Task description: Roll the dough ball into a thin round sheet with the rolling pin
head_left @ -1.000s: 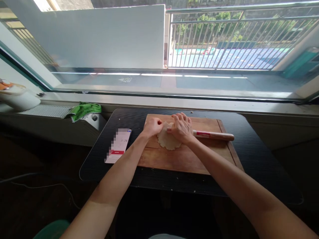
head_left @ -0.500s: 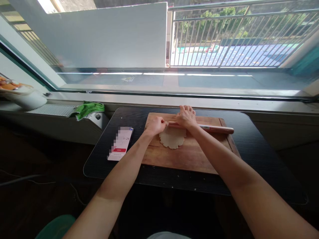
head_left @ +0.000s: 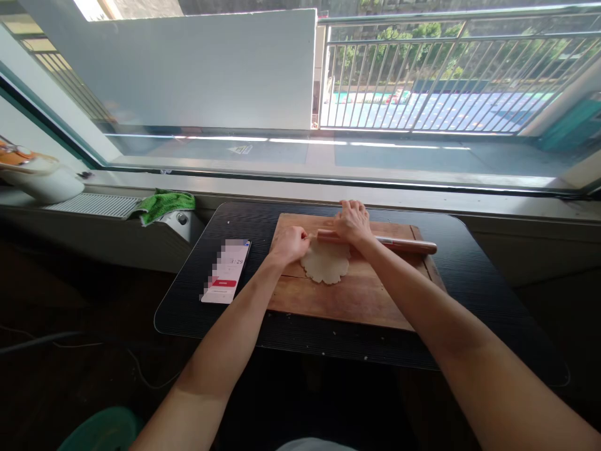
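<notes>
A phone (head_left: 226, 272) sits centre-left, green cloth (head_left: 162, 205) above; mid-frame, dough (head_left: 326, 264) lies right of the left grip (head_left: 291, 243), pinched on its edge, and below the right grip (head_left: 353, 222), unclenched over a rolling pin (head_left: 408, 245).

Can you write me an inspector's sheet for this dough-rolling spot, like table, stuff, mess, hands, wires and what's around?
Surface: black table, with a wooden board lying on it.
Job's things: flat dough, ragged-edged, on the board; rolling pin at its far edge.
Clutter: phone left of the board; pale specks near the table's front edge.
Hands: left hand pinches the dough's edge; right hand lies over the rolling pin.
Cables: pale cable at lower left, off the table.
Surroundings: window ahead; green cloth beyond the table, to the left.
</notes>
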`<state>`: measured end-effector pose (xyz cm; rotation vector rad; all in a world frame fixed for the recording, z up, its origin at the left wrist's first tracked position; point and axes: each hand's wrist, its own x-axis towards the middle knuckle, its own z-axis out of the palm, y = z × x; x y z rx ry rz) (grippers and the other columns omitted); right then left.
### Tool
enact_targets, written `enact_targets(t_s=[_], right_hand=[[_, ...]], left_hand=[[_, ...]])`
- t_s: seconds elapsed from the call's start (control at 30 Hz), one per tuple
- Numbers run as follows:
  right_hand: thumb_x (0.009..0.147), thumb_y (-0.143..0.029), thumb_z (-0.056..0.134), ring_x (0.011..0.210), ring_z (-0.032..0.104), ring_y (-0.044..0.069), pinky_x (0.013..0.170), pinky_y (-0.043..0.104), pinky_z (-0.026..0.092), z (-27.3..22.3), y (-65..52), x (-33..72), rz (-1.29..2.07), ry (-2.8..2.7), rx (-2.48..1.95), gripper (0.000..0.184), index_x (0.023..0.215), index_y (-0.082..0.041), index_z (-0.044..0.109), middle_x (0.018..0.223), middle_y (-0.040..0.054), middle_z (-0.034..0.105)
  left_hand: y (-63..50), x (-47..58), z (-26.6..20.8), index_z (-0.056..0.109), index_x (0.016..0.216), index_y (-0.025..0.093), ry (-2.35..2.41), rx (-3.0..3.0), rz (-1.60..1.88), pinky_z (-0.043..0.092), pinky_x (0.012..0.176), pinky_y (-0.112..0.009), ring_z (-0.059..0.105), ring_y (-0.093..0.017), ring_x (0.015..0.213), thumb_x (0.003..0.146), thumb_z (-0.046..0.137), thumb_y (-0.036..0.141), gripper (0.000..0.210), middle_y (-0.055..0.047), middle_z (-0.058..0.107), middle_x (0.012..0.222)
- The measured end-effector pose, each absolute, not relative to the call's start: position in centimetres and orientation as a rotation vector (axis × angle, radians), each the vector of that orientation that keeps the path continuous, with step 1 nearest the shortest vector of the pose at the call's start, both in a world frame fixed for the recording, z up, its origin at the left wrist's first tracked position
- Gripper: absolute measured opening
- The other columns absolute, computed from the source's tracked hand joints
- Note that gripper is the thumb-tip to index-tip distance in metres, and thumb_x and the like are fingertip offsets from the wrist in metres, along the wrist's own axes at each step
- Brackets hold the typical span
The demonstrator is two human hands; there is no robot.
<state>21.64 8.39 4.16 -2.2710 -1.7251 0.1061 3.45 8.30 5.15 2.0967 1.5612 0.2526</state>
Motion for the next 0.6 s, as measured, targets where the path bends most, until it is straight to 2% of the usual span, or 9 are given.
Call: enact_targets(t_s=[0.13,0.27,0.4,0.47,0.6], right_hand=[[0.096,-0.023,0.033,0.145,0.032,0.029,0.116,0.047,0.032,3.0,5.0,21.6,0.039,-1.967,-2.084,0.050,0.142,-0.018,0.053,0.149,0.0135,0.050],[0.095,-0.024,0.034,0.142,0.035,0.032,0.115,0.050,0.031,3.5,6.5,21.8,0.006,-1.823,-2.157,0.052,0.143,-0.015,0.052,0.149,0.0162,0.049],[0.094,-0.023,0.036,0.138,0.040,0.034,0.112,0.049,0.036,4.0,6.5,21.9,0.090,-1.768,-2.226,0.054,0.144,-0.011,0.051,0.145,0.0193,0.052],[0.095,-0.023,0.034,0.140,0.039,0.032,0.112,0.048,0.036,3.4,4.4,21.7,0.035,-1.866,-2.133,0.052,0.143,-0.012,0.052,0.145,0.0187,0.053],[0.096,-0.024,0.033,0.144,0.035,0.030,0.116,0.048,0.032,2.5,2.8,21.6,-0.099,-1.887,-2.061,0.049,0.138,-0.016,0.057,0.145,0.0149,0.055]], left_hand=[[7.0,2.6,4.8,0.076,0.093,0.017,1.556,2.091,0.316,0.045,0.071,-0.026,0.068,-0.021,0.084,0.089,0.063,0.027,0.017,-0.008,0.077,0.093],[8.7,3.7,4.6,0.074,0.081,0.016,1.492,2.037,0.354,0.040,0.063,-0.024,0.063,-0.018,0.075,0.088,0.061,0.025,0.018,-0.006,0.073,0.081],[11.7,5.3,4.9,0.063,0.058,0.016,1.417,1.971,0.275,0.030,0.051,-0.026,0.046,-0.013,0.050,0.087,0.058,0.025,0.031,0.001,0.050,0.050],[12.4,5.7,5.1,0.056,0.051,0.017,1.381,1.964,0.246,0.025,0.048,-0.027,0.038,-0.011,0.044,0.084,0.061,0.026,0.035,0.003,0.041,0.044],[12.3,5.4,5.4,0.053,0.048,0.017,1.302,1.979,0.215,0.021,0.047,-0.027,0.031,-0.009,0.045,0.078,0.066,0.023,0.033,0.005,0.039,0.045]])
